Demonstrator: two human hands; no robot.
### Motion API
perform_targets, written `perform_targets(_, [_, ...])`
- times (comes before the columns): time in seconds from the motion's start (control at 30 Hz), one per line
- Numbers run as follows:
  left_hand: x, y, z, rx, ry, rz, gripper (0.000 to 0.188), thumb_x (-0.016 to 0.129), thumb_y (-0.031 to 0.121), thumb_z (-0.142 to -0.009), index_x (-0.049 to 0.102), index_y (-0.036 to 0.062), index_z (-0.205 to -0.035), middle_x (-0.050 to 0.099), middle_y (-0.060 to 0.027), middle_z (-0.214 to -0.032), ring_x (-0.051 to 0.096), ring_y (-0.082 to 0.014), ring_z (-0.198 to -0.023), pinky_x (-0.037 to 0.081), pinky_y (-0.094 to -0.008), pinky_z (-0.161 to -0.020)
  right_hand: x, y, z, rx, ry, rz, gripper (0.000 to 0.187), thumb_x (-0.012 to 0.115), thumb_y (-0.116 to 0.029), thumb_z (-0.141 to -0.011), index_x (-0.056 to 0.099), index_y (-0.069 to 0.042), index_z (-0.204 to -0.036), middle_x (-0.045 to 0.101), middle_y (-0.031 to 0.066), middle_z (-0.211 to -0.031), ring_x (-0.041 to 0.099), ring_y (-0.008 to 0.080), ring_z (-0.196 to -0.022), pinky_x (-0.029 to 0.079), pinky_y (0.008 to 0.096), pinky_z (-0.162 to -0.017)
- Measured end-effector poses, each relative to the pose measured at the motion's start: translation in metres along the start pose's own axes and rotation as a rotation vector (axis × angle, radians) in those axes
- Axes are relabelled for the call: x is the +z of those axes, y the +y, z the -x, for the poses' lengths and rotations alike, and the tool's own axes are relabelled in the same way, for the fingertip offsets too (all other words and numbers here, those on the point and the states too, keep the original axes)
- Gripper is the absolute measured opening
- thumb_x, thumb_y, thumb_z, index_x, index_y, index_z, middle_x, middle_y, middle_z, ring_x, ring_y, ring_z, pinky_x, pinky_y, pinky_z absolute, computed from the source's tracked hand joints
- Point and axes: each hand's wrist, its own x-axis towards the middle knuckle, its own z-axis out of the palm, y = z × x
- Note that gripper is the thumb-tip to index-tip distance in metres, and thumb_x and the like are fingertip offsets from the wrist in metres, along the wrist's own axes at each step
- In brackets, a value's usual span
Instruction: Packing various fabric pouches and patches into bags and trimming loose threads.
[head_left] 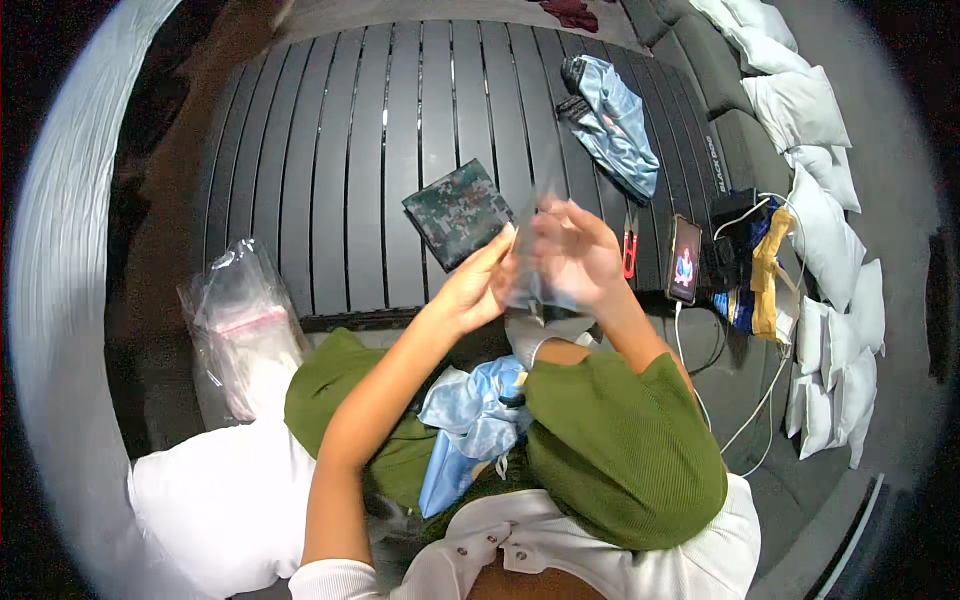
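Note:
A clear plastic bag (pixel 530 285) is stretched between my hands, partly smeared by motion. My left hand (pixel 475 290) is closed, its thumb pinching the edge of the bag. Directly beside that thumb is a flat, square camouflage-patterned item (pixel 457 215), dark green and grey. Whether my left hand also grips this square or it only lies on the table behind, I cannot tell. My right hand (pixel 580 255) is raised on the bag's other side, fingers bent and blurred. Light blue satin fabric (pixel 480 405) lies in my lap between my knees.
The dark slatted table (pixel 365 150) fills the space ahead. Another blue satin piece (pixel 615 125), red-handled snips (pixel 630 250) and a cabled phone (pixel 684 260) are on the right. Plastic packaging (pixel 245 330) lies left; white pillows (pixel 805 110) line the right-hand sofa.

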Motion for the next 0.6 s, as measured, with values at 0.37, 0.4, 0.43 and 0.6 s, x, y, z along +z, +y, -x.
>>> perform_targets(0.37, [-0.017,0.057,0.012,0.545,0.298,-0.526,0.037,0.046,0.034,-0.091,0.05,0.0042,-0.112,0.056,-0.0088,-0.103,0.057,-0.016,-0.084,0.047,-0.0276,-0.074,0.035,-0.008,0.001,-0.257,0.013,0.391,0.069,0.051,-0.028,-0.084,0.015,-0.013,-0.141,0.025,0.0169,-0.142,0.022,0.0358,-0.131,0.015,0.054,-0.106])
perform_targets(0.4, [-0.013,0.072,0.021,0.702,0.387,-0.703,0.033,0.045,0.032,-0.092,0.051,0.0037,-0.108,0.055,-0.0085,-0.102,0.056,-0.0146,-0.085,0.047,-0.0268,-0.073,0.032,-0.015,0.002,-0.287,0.06,0.727,0.074,0.055,-0.028,-0.081,0.016,-0.011,-0.141,0.028,0.0185,-0.14,0.024,0.0348,-0.131,0.014,0.0504,-0.107])
perform_targets(0.43, [-0.004,0.083,0.031,0.963,0.471,-0.841,0.028,0.044,0.028,-0.093,0.052,0.0034,-0.104,0.055,-0.0072,-0.101,0.055,-0.0124,-0.086,0.046,-0.0259,-0.074,0.025,-0.018,0.001,-0.306,0.103,1.052,0.078,0.058,-0.028,-0.078,0.016,-0.009,-0.141,0.03,0.02,-0.139,0.026,0.0337,-0.131,0.013,0.0467,-0.108])
perform_targets(0.6, [0.055,0.074,0.07,1.429,0.234,-1.621,0.029,0.057,0.017,-0.079,0.055,0.0057,-0.106,0.054,-0.0079,-0.109,0.05,-0.0223,-0.105,0.038,-0.0357,-0.09,0.04,0.003,-0.019,-0.22,0.004,2.238,0.07,0.06,-0.025,-0.078,0.028,-0.006,-0.137,0.026,0.0127,-0.143,0.017,0.0295,-0.135,0.008,0.0455,-0.108])
